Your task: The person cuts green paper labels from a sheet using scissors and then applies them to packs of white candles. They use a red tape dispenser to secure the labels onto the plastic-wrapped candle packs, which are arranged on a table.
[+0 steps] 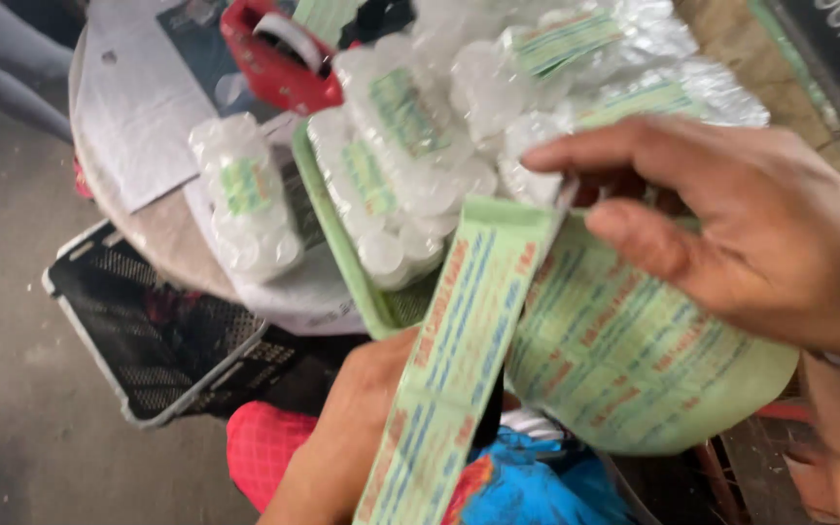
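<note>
Two hands on green label roll [624, 350], right hand [731, 233] fingers pinching strip [459, 340], left hand [362, 418] grip hidden, tray [342, 243] holding bagged cups [391, 165].

Label strip [449, 360] hides the left hand's [342, 437] fingers; label print blurred
</note>
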